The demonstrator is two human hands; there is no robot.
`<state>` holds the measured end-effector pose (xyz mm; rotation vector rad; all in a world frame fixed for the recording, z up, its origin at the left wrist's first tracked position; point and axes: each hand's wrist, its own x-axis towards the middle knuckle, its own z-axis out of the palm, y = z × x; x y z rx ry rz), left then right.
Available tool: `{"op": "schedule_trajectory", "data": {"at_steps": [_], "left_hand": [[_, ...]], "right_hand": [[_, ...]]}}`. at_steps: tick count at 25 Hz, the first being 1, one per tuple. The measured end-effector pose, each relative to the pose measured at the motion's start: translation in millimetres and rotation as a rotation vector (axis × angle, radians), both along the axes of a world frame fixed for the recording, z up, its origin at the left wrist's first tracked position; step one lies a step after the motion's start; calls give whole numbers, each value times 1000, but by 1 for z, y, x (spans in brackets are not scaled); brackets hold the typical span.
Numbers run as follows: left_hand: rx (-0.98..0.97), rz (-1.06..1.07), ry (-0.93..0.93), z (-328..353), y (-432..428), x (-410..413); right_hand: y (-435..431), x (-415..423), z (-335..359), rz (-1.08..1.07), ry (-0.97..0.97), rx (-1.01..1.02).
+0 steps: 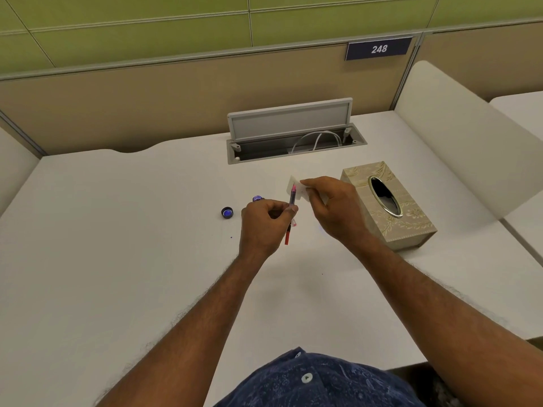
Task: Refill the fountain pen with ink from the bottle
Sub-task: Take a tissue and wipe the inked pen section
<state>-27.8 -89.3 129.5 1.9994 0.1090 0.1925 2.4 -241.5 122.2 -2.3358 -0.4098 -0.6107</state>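
Note:
My left hand (pixel 264 227) grips a red fountain pen (pixel 292 196) near its middle, tip end pointing up and away. The pen's upper part looks clear with dark ink inside. My right hand (pixel 335 210) pinches a white tissue (pixel 295 186) right at the pen's upper tip. The open ink bottle (pixel 257 198) peeks out just behind my left hand, mostly hidden by it. Its black cap (pixel 227 212) lies upside down on the desk to the left, blue ink showing inside.
A beige patterned tissue box (pixel 411 218) stands right of my right hand. Behind it an open cable hatch (pixel 293 142) with white cables sits in the white desk (pixel 117 259). Partition walls enclose the back and sides. A tiny ink spot (pixel 231 237) marks the desk.

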Motion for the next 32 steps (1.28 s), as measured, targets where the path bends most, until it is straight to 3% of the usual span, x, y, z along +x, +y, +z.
{"op": "schedule_trajectory", "data": {"at_steps": [4,13,25,32], "left_hand": [[-3,-22,17,-2,-1,1],[-5,-88,32,-3,-3,3],[2,-22,18,-4,-3,5],[-17,48,50,0,-5,3]], "right_hand": [[2,-1,-1,-43,88,177],[5,-1,-2,39,91,124],[3,2,-5,34,142,243],[4,0,-6,6,-94,66]]}}
